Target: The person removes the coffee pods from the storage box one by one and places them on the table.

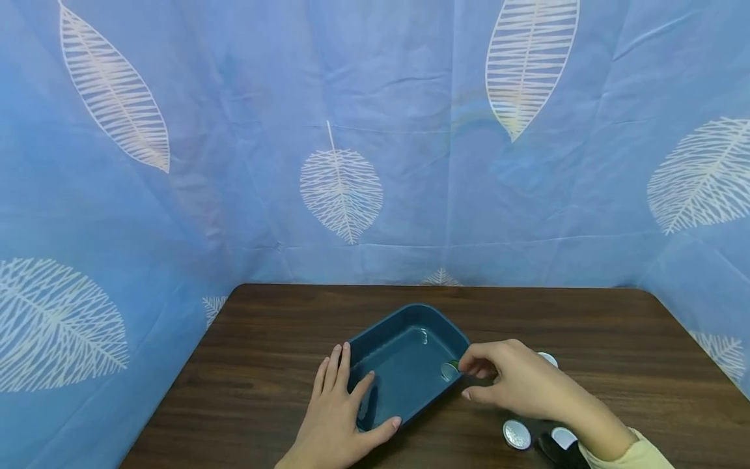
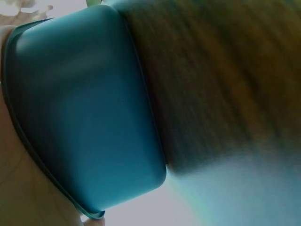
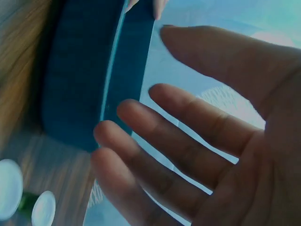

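A dark blue rectangular tray [image 1: 404, 384] lies at an angle on the table. My left hand [image 1: 336, 417] rests spread over its near left rim, with thumb and forefinger over the inside. In the left wrist view the tray's outer wall [image 2: 94, 108] fills the left half. Just beyond the right rim is my right hand [image 1: 510, 378], fingers bent and holding nothing. In the right wrist view its fingers [image 3: 160, 117] are spread apart beside the tray wall [image 3: 75, 70]. Inside the tray, near those fingertips, is a small round clear thing [image 1: 449, 371] with a green edge.
Right of the tray, a silver-topped round piece [image 1: 517, 434] and another pale round one [image 1: 564, 438] stand by a black object [image 1: 551, 449]. A further pale round top [image 1: 547, 358] shows behind the right wrist. A blue leaf-patterned cloth [image 1: 398, 195] hangs behind the brown table [image 1: 281, 326].
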### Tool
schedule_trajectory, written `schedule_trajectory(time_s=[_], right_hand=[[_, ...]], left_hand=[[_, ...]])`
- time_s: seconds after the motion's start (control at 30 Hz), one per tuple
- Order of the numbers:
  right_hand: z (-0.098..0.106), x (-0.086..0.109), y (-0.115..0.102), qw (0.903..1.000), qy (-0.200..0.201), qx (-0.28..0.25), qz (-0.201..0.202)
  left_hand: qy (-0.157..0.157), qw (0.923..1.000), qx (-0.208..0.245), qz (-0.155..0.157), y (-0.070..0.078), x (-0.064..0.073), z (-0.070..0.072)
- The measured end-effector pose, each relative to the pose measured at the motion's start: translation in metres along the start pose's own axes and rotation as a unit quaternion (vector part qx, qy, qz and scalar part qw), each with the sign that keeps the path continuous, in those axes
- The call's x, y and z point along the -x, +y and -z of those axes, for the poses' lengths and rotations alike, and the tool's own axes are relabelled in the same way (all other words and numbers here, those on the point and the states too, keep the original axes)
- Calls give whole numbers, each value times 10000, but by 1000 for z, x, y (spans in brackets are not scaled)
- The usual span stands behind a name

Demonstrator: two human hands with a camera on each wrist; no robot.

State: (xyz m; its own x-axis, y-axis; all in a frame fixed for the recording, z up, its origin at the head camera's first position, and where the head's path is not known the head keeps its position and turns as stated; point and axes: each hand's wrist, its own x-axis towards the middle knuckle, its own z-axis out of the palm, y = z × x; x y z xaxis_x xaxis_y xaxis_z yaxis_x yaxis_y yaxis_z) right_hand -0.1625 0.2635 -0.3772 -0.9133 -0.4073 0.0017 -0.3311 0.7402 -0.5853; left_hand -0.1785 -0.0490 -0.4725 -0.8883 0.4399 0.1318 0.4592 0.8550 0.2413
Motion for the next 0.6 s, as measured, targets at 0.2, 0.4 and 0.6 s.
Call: schedule_trajectory(time_s=[0.2,0.4,0.6], right_hand=[[-1,-20,-9,10000,-62,-28,2],[-6,-40,-21,9947,-118,953,-379],[-15,-61,-30,9882,-297,1408,-533]], left_hand=[[-33,10000,58,32,2,2,-3],[65,9999,72,-83,0,1,-4],[216,9996,-33,-150,-2,2,-2]])
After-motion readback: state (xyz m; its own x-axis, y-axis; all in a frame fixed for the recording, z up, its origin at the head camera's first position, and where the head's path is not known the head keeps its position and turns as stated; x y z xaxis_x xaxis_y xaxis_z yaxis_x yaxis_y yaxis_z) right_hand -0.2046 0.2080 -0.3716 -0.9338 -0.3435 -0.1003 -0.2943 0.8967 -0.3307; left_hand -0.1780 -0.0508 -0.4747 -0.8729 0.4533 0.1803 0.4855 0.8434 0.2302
